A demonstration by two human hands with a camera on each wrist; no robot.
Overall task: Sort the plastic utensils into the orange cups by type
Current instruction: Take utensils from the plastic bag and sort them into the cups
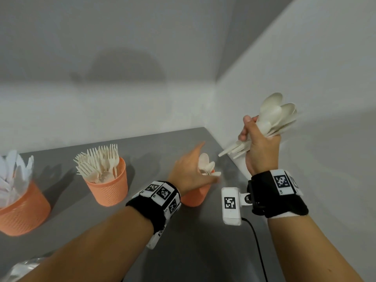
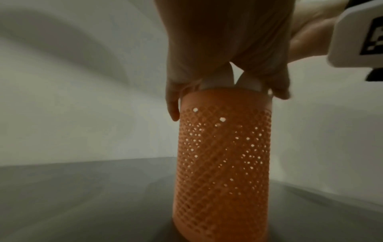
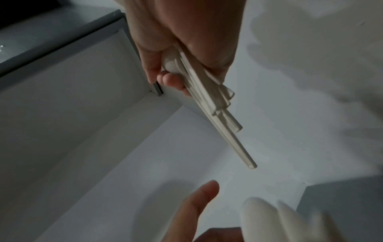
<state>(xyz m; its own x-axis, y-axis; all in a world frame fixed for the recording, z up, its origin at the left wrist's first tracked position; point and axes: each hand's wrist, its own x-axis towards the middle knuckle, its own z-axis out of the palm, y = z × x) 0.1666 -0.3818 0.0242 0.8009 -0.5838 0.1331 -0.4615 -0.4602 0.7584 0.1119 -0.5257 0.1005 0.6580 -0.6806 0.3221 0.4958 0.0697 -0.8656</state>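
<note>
On the grey counter (image 1: 183,251), knife cup (image 1: 22,210) and fork cup (image 1: 109,190) look loaded. My left hand (image 1: 189,171) rests spread over the spoon cup (image 1: 195,196), steadying it. Right hand (image 1: 260,147) is fisted round a spoon bundle (image 1: 274,115), raised by the wall. That's what's left, I reckon.

Left hand (image 1: 189,171) reaches far over table, low, palm down, index finger straight. Right hand (image 1: 260,145) raised at right, fist curled round spoon bundle (image 1: 272,117).
</note>
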